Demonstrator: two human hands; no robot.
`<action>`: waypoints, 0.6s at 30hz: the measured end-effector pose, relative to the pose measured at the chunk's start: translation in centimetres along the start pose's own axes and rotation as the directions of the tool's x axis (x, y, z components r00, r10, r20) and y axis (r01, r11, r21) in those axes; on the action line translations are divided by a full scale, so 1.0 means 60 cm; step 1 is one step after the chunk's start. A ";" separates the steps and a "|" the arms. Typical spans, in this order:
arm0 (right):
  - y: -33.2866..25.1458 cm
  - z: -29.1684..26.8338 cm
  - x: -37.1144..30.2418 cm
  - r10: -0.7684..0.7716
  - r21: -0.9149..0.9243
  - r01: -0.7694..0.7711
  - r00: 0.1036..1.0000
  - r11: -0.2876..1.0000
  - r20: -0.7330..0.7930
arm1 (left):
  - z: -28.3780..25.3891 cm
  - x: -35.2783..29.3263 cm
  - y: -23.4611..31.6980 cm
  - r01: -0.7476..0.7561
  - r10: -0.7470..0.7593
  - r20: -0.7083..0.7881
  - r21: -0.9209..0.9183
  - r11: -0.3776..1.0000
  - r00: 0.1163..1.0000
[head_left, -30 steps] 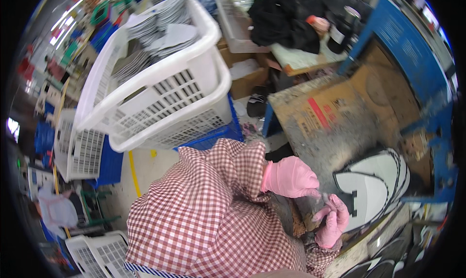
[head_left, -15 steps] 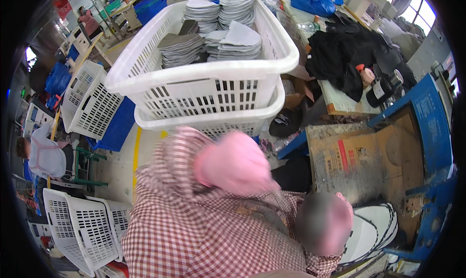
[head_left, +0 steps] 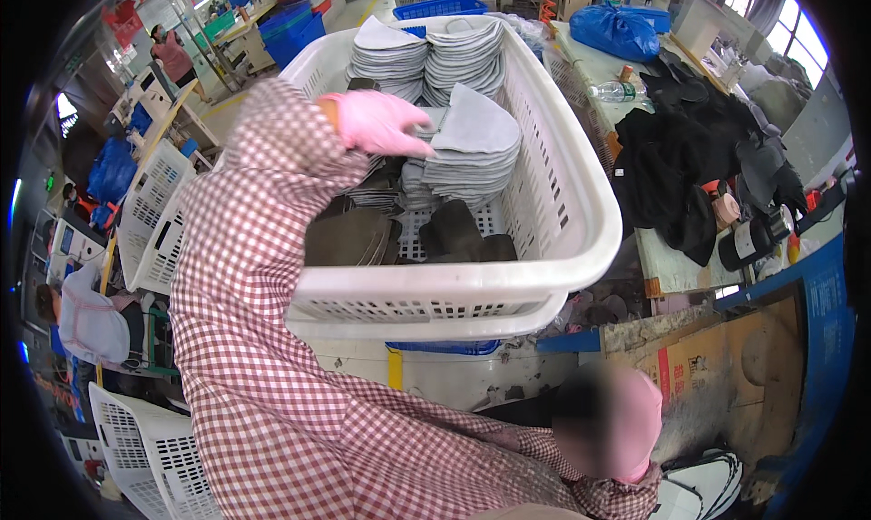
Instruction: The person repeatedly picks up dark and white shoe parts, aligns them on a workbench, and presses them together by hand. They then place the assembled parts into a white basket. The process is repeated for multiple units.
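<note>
White basket (head_left: pixel 581 211) holds stacked grey pieces (head_left: pixel 472 148); left hand (head_left: pixel 381 121) rests spread on them.

Bright, even daylight, seemingly from windows (head_left: pixel 785 25) at upper right; shadows are soft. Fisheye bending curves the basket (head_left: pixel 544 275) rim, with black corners all round. The right hand (head_left: pixel 612 425) is smeared with blur, its fingers unreadable.

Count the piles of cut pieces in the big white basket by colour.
Pale grey stacks: 3
Dark piles: 2
Total: 5
The left hand is at the nearest pale grey stack.
</note>
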State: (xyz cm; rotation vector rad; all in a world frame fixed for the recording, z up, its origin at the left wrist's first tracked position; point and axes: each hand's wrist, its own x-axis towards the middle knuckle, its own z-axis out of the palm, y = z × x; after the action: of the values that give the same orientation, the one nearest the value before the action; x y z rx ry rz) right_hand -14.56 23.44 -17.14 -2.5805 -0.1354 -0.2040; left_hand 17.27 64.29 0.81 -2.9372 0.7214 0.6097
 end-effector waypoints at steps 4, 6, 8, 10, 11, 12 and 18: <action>0.026 0.010 0.000 -0.025 -0.182 0.054 0.987 0.982 0.160 | 0.048 0.117 0.007 -0.121 0.118 0.294 -0.008 0.993 0.948; 0.035 0.014 -0.002 -0.092 -0.119 0.099 0.994 0.988 0.062 | 0.065 0.166 0.010 -0.146 0.116 0.403 0.044 0.988 0.908; 0.036 0.018 -0.001 -0.171 -0.181 0.165 0.985 0.970 -0.019 | 0.091 0.215 0.023 -0.092 0.100 0.485 -0.041 0.995 0.869; 0.030 0.023 0.005 0.205 0.558 -0.147 0.978 0.816 -0.041 | 0.126 0.272 0.046 -0.205 0.155 0.549 0.030 0.978 0.821; 0.026 0.028 0.011 0.219 0.520 -0.182 0.976 0.835 -0.010 | 0.151 0.298 0.059 -0.298 0.205 0.549 0.084 0.951 0.810; 0.021 0.029 0.014 0.196 0.506 -0.160 0.980 0.847 -0.019 | 0.179 0.324 0.073 -0.385 0.260 0.542 0.130 0.914 0.799; 0.008 0.046 0.022 0.209 0.544 -0.152 0.977 0.825 -0.045 | 0.299 0.470 0.145 -0.547 0.252 0.703 0.230 0.805 0.666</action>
State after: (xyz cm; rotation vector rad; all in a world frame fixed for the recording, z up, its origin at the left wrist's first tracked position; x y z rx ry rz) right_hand -12.85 24.55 -19.48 -1.9973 0.0845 -0.1946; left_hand 29.72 46.95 -26.35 -1.9375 1.2277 1.2305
